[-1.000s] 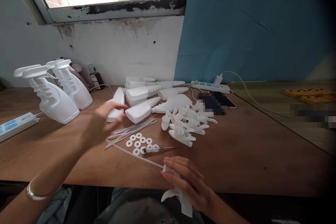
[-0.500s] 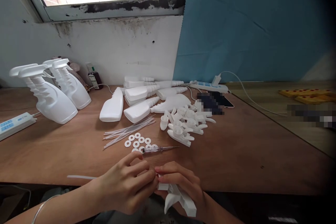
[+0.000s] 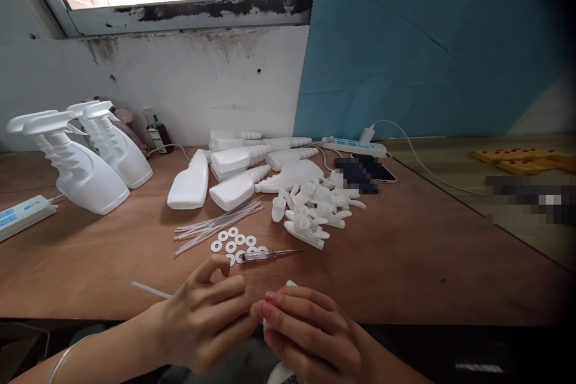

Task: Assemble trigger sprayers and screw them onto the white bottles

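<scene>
Left of the washers [image 3: 231, 246], upright spray bottles [image 3: 92, 180]; behind, lying bottles [image 3: 189, 185], contents impossible to tell. In front, right hand [image 3: 315, 330] closed around mostly hidden white piece [image 3: 266, 323]; left hand [image 3: 209, 318] pinched narrow against it, grip contents hidden. At right, sprayer heads [image 3: 310, 222]; partly over the washers, screwdriver [image 3: 261, 255].

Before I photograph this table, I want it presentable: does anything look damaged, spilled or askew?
The window frame has dark, flaking patches, and the wall below it is stained. On the table, the screwdriver rests with its handle over some white washers rather than beside them. I see no spill.
</scene>
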Motion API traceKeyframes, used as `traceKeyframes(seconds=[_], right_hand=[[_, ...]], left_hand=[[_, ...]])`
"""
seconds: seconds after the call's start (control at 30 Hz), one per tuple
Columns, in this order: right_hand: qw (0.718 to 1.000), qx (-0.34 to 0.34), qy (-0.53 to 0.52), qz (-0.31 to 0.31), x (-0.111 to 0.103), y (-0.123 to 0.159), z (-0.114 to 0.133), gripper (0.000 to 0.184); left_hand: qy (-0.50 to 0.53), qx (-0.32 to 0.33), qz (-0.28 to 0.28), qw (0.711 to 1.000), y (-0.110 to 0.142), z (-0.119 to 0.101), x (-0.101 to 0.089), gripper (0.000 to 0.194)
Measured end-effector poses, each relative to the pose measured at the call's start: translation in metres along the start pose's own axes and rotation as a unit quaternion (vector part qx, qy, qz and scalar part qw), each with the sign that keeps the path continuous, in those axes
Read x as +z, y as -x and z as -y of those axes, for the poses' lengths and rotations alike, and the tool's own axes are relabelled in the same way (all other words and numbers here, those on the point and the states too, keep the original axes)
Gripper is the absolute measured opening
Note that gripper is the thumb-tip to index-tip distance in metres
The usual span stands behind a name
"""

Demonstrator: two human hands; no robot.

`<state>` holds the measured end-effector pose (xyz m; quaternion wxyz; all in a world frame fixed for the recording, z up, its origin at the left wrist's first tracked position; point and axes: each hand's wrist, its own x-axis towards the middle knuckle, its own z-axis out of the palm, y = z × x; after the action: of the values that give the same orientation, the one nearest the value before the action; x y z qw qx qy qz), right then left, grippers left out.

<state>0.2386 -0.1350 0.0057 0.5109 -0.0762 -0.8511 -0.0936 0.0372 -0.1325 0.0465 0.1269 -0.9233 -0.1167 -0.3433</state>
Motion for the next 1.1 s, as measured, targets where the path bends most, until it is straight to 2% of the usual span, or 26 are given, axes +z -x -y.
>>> traceKeyframes(seconds=[0.17, 0.4, 0.63, 0.7, 0.77, 0.83, 0.9, 0.97, 1.1], right_hand=[[0.995, -0.021, 0.082, 0.057, -0.011, -0.009, -0.001, 0.011], [0.987, -0.072, 0.145, -0.005, -0.012, 0.004, -0.009, 0.01], [0.978, -0.079, 0.187, 0.04, -0.025, 0.008, -0.013, 0.005], [0.976, -0.059, 0.205, 0.034, -0.034, 0.012, -0.01, 0.009], [0.975, 0.025, 0.22, 0.003, -0.041, 0.017, -0.007, 0.016], [0.977, 0.074, 0.199, -0.024, -0.044, 0.021, -0.005, 0.02], [0.983, 0.089, 0.157, -0.022, -0.041, 0.022, -0.005, 0.019], [0.988, 0.102, 0.113, -0.003, -0.034, 0.021, -0.005, 0.015], [0.991, 0.121, 0.05, -0.003, -0.016, 0.02, -0.006, 0.014]], left_hand=[[0.038, -0.018, 0.036, 0.998, -0.011, 0.014, 0.004, 0.025], [0.094, -0.025, 0.117, 0.988, -0.029, 0.026, 0.003, 0.015], [0.16, -0.061, 0.166, 0.971, -0.04, 0.045, 0.011, 0.015], [0.173, -0.099, 0.189, 0.961, -0.035, 0.058, 0.006, 0.014], [0.164, -0.164, 0.2, 0.952, -0.028, 0.073, -0.001, 0.017], [0.128, -0.228, 0.193, 0.946, -0.019, 0.088, -0.003, 0.022], [0.089, -0.269, 0.183, 0.941, -0.013, 0.101, 0.003, 0.023], [0.052, -0.295, 0.178, 0.937, -0.008, 0.112, 0.019, 0.021], [-0.021, -0.293, 0.193, 0.936, -0.002, 0.133, 0.056, 0.016]])
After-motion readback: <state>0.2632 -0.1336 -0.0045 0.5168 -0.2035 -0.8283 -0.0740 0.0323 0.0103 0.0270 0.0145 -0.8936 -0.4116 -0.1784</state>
